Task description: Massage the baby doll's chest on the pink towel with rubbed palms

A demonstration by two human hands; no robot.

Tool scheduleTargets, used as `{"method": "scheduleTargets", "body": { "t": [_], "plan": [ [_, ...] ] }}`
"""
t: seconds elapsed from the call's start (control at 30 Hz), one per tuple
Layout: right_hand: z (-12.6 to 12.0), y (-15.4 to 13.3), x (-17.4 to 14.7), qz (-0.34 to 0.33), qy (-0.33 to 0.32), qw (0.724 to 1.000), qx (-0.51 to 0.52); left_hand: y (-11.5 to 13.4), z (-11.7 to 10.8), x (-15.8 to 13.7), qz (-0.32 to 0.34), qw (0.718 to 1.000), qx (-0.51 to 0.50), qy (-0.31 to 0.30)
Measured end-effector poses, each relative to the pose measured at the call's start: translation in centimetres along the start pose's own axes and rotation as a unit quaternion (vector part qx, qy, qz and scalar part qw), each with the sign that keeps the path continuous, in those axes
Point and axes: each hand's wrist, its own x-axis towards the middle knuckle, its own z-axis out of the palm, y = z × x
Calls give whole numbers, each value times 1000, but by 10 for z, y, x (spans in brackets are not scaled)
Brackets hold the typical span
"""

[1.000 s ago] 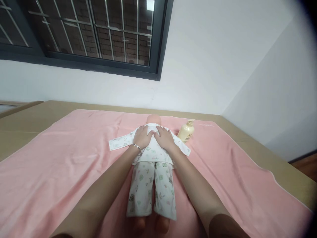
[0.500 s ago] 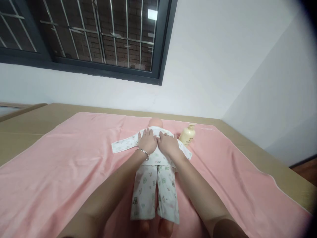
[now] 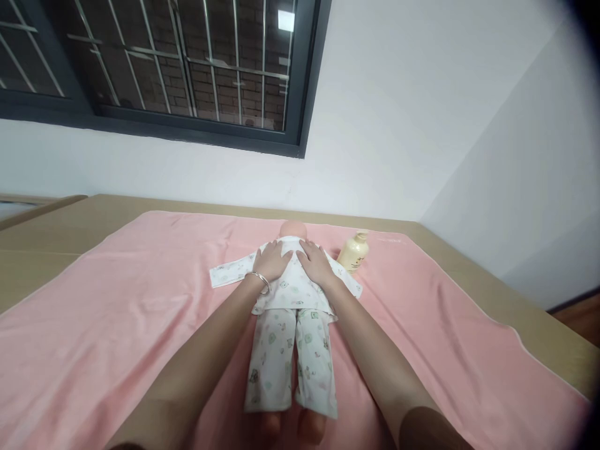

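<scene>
A baby doll (image 3: 293, 230) in a white printed top (image 3: 291, 290) and matching trousers (image 3: 272, 362) lies on a pink cloth (image 3: 140, 300), its head away from me. My left hand (image 3: 272, 261), with a silver bangle at the wrist, lies flat on the left side of the doll's upper torso, fingers extended. On the right side of the torso rests my right hand (image 3: 315, 262), also flat with its fingers extended. A gap of printed fabric shows between the two hands. The doll's sleeves stretch out to both sides, and its feet stick out below the trouser legs.
A pale yellow bottle (image 3: 354, 252) leans or stands by the doll's right-hand sleeve. The cloth covers a tan surface (image 3: 47, 237) whose far side meets a white wall (image 3: 375, 125). Above is a barred window (image 3: 197, 69) with a dark frame.
My hands have moved apart, from nearly touching at the middle of the torso to its two sides. The doll and bottle stay in place; the view has shifted slightly.
</scene>
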Motion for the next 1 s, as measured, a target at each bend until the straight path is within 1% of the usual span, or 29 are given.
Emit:
{"method": "scheduleTargets", "body": {
  "t": [0.1,0.17,0.23,0.27,0.33,0.43,0.5,0.57,0.67,0.77,0.87,0.93,1.0],
  "plan": [
    [2,2,1,17,-13,1000,-10,-7,-3,4,-28,1000,-9,-9],
    [-3,-7,-4,28,-16,999,-39,0,-5,-2,-43,999,7,-7],
    [-11,-21,-14,39,-27,996,-76,12,-7,-12,-42,998,34,-10],
    [-16,-29,-20,38,-39,994,-92,18,-9,-19,-29,998,49,-15],
    [-27,-43,-31,18,-78,990,-113,30,-14,-30,20,997,68,-25],
    [-39,-50,-37,-23,-120,987,-104,38,-17,-37,87,994,66,-15],
    [-39,-45,-32,-40,-116,989,-80,34,-13,-32,96,993,62,7],
    [-33,-33,-23,-47,-96,993,-50,25,-5,-22,84,994,58,31],
    [-21,-13,-10,-37,-76,996,-11,5,7,-5,56,996,31,59],
    [-13,-4,-4,-24,-69,997,-3,-8,14,6,50,995,6,83],
    [-11,-9,-5,-11,-58,998,-26,-4,15,4,31,996,15,88],
    [-12,-19,-9,3,-43,998,-54,7,12,-4,9,996,32,77],
    [-18,-32,-17,6,-44,995,-84,21,4,-18,11,997,55,49]
  ]
}}
